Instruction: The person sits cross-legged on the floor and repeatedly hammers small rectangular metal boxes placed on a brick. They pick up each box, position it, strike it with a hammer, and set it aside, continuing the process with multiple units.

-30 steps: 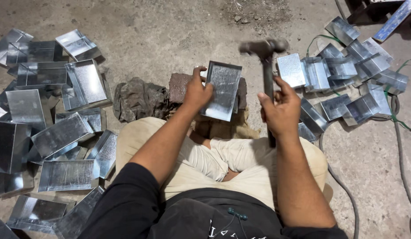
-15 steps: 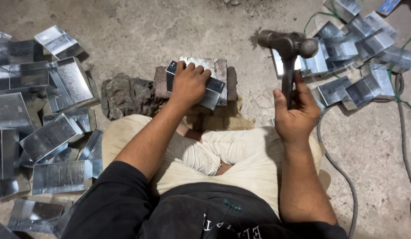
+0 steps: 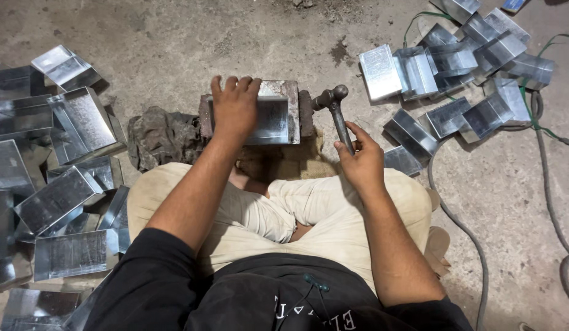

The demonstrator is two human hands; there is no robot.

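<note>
- The left hand [image 3: 235,110] is lying flat on a folded sheet-metal tray [image 3: 269,119], fingers pressed together over its far edge, pinning it on a metal block [image 3: 284,92] on the floor.
- The right hand [image 3: 361,162] is gripping a ball-peen hammer [image 3: 335,110], fingers wrapped around the handle; its head is sitting just beside the block.
- Risk: a glancing blow could be catching the left fingers, since they are lying close to the strike zone.
- Sharp sheet edges could be cutting the palm if the tray slips.
</note>
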